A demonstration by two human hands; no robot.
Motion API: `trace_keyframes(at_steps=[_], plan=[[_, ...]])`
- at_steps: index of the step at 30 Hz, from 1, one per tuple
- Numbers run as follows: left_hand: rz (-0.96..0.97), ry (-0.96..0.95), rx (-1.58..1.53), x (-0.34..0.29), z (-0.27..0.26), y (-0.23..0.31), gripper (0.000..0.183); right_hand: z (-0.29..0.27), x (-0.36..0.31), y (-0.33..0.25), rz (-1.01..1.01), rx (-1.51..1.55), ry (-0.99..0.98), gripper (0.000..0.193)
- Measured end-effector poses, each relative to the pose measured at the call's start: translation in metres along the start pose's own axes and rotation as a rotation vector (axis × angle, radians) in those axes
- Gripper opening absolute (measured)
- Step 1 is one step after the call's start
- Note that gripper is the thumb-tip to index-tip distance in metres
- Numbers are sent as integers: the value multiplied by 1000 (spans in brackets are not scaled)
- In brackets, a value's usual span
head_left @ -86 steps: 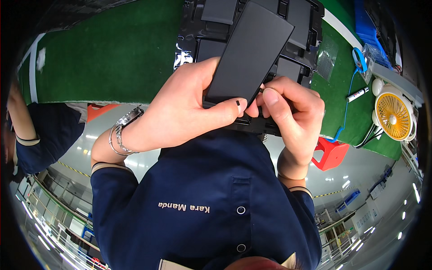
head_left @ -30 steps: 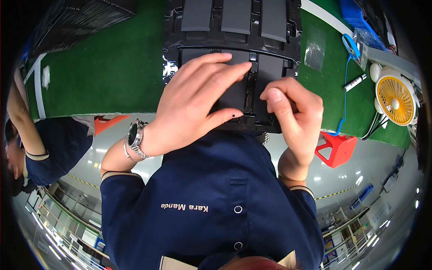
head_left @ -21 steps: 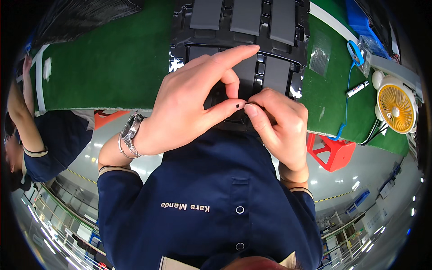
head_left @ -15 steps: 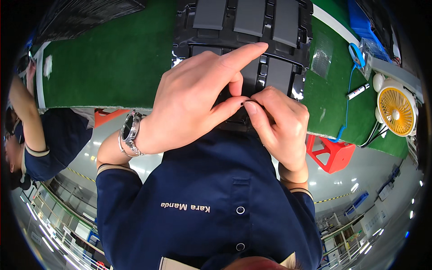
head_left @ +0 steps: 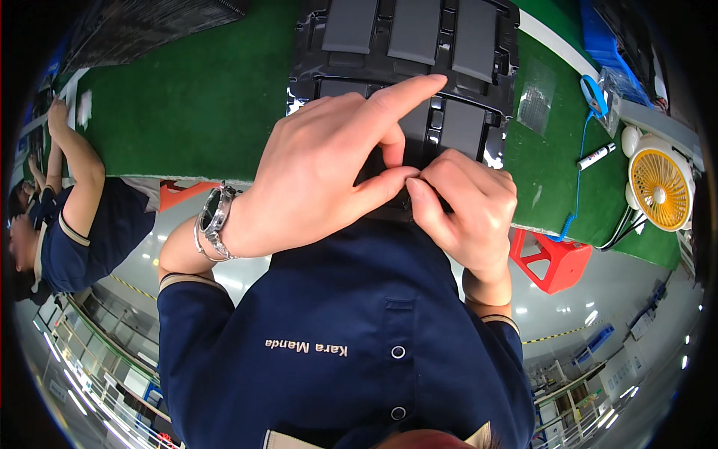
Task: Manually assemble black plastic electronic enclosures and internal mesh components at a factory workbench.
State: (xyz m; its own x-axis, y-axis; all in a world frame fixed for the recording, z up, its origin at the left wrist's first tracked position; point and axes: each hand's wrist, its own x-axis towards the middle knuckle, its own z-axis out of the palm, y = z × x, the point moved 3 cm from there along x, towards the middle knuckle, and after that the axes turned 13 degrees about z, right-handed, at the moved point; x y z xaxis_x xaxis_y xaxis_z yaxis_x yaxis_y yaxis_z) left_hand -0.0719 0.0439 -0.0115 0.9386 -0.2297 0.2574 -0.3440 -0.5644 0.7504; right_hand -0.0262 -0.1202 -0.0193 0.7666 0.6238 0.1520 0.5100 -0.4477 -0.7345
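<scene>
Above the near part of a black moulded tray [head_left: 351,67], the left hand [head_left: 321,168] and the right hand [head_left: 467,206] are held close together, with their tips brought into contact. On the left, the index finger is stretched out over the tray, while another finger is curled toward the thumb; on the right, thumb and forefinger are pressed toward each other at the tip of the left thumb. Whether anything small is gripped there by either hand cannot be told, since the meeting point is covered by the fingers. The tray is set on a green work surface [head_left: 179,105], in front of the body, and flat dark panels [head_left: 474,41] are seated in its recesses: three are seen in the farther row, while the nearer row is partly covered by the hands. To the right of the tray, a translucent sheet [head_left: 536,101], a white marker [head_left: 596,156] and a blue strap [head_left: 594,96] are seen.
</scene>
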Motion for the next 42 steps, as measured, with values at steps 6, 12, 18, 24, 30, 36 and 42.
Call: trace_keyframes(at_steps=[6,12,18,24,30,36,42], plan=[[99,-104,81,12,19,7,63,-29,-8,21,89,302,231,11],[286,-226,286,22,61,15,69,-54,-25,34,338,505,299,21],[234,-227,339,22,52,12,79,-58,-35,39,347,568,302,23],[-503,-199,-848,5,46,10,75,-51,-32,35,351,565,203,17],[-457,-20,-1157,-4,31,15,57,-42,-27,21,370,535,136,11],[-566,-17,-1222,-10,16,5,29,-21,-16,10,393,485,41,7],[-429,83,-1046,-15,14,2,24,-11,-8,7,446,416,-14,8]])
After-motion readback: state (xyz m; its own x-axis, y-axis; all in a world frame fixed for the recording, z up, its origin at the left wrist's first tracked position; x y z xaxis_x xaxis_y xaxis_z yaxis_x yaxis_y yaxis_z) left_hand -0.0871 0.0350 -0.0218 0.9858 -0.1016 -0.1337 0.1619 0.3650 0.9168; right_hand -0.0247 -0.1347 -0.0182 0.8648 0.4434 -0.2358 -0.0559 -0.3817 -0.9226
